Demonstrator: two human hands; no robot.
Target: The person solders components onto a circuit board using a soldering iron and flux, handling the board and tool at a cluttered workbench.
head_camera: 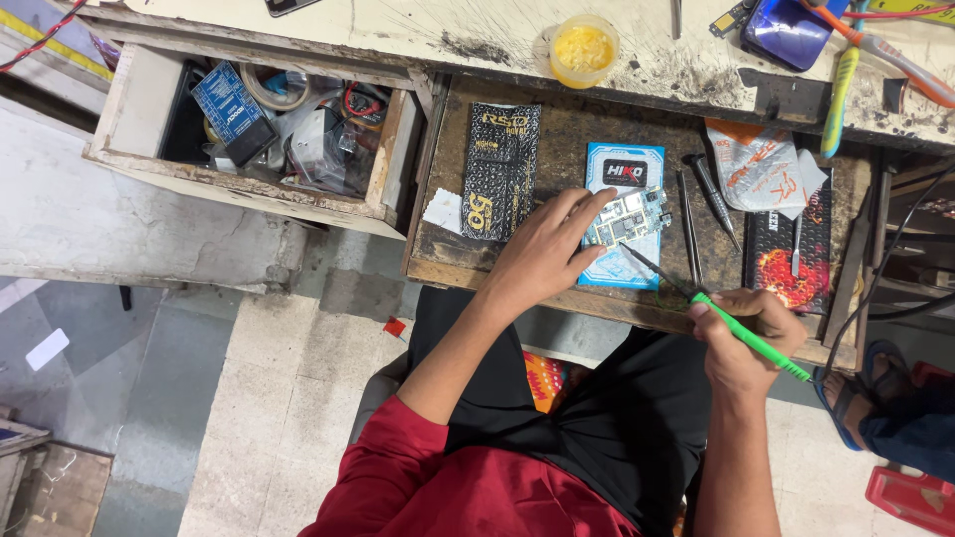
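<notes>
Right hand (744, 333): closing around a green-handled soldering iron (741, 333), its dark tip angling toward the board's lower edge.
Left hand (542, 254): fingers spreading narrow, pressing down on a phone circuit board (629, 219).
Board: lying bare on a blue mat (622, 224) on the pulled-out wooden shelf (438, 268).
Progress: board is already sitting out of its phone; tip is not yet touching it, so the soldering looks undone.
Around: screwdrivers (701, 214) just right, yellow flux pot (583, 48) above, open parts drawer (129, 149) far left.
</notes>
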